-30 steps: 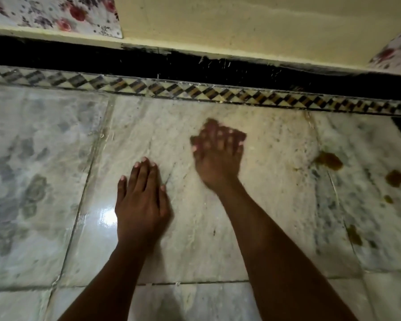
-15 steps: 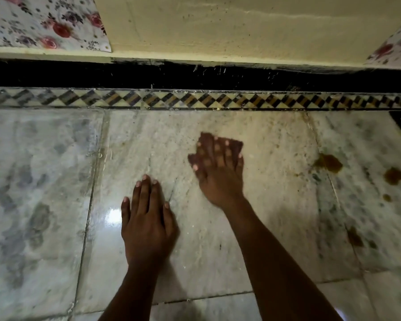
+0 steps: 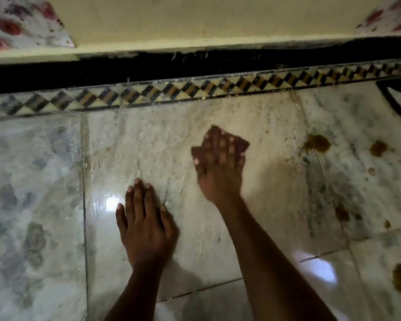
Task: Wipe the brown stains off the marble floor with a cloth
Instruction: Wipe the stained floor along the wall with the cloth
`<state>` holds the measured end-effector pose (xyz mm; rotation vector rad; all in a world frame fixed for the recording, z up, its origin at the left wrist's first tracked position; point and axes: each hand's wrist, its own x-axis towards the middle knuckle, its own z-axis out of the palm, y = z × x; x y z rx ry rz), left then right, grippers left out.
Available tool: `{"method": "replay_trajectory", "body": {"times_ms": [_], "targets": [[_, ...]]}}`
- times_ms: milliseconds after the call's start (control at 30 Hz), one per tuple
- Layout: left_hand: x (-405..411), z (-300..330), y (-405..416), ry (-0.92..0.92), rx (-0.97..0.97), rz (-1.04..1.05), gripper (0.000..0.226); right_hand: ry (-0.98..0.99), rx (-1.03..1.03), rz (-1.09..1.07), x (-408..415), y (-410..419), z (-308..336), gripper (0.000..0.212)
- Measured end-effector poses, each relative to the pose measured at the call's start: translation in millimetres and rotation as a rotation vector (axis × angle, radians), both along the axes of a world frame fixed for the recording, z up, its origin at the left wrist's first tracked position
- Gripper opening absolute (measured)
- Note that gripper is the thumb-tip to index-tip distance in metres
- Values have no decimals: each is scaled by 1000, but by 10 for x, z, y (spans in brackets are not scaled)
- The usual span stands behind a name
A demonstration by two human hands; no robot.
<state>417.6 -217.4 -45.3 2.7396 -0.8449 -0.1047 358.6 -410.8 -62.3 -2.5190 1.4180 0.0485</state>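
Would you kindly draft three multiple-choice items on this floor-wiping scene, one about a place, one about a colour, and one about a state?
1. Where do the untouched brown stains lie relative to the cloth?
A. On the slab to its right
B. On the far-left slab
C. On the wall

2. What colour is the cloth?
A. Bright blue
B. White
C. Dark reddish brown

3. How is the left hand placed?
A. Curled in a fist in the air
B. Flat on the marble floor, fingers straight
C. Pinching the cloth

Answers:
1. A: the brown blotches sit on the slab right of the cloth, past the joint.
2. C: dark reddish-brown fabric shows around the fingers of the right hand, which presses on it.
3. B: the palm and straight fingers lie on the glossy slab, holding nothing.
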Motion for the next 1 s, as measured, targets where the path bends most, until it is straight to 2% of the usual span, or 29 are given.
{"method": "replay_trajectory", "body": {"times_ms": [67,133,200,267,367,400,433,500,567,600,633,700,767,833,900,1000], "targets": [[-28,27,-5,-1,-5,6,63,-17,-10,193,-339,259,39,71],[-29,42,-6,-14,-15,-16,63,-3,-60,192,-847,443,71,66],[-19,48,-15,-21,-13,-36,62,11,-56,40,-1256,415,93,63],[-39,29,-3,-12,-12,-25,62,14,-47,-171,-1307,273,53,62],[-46,-20,8,-10,-13,-21,61,-79,-97,-438,-789,-145,-38,62],[-35,-45,19,-8,-21,-30,61,-73,-33,-459,-592,-245,-33,63],[-15,-58,3,-17,-32,-43,61,-53,18,-415,-461,-288,-35,64],[-3,-76,2,-23,-22,-45,61,-65,19,-195,-427,-150,-25,65],[-28,-56,38,-24,-8,-44,60,-71,-52,22,-788,202,41,64],[-16,-46,34,-25,-18,-49,60,-63,-61,55,-1045,367,59,62],[16,-51,7,-25,-43,-61,61,-52,-52,22,-1287,462,77,61],[130,-73,-181,-14,-104,-164,61,-55,-19,-209,-1559,355,50,60],[206,-96,-529,24,-152,-338,62,-66,-31,-464,-1391,18,39,61],[235,-107,-840,42,-123,-450,63,-89,57,-617,-922,-356,66,59],[225,-186,-1009,22,-80,-433,63,-66,90,-512,-537,-572,26,58],[227,-240,-982,7,-67,-399,63,-36,-64,0,-612,-419,-33,59]]}}
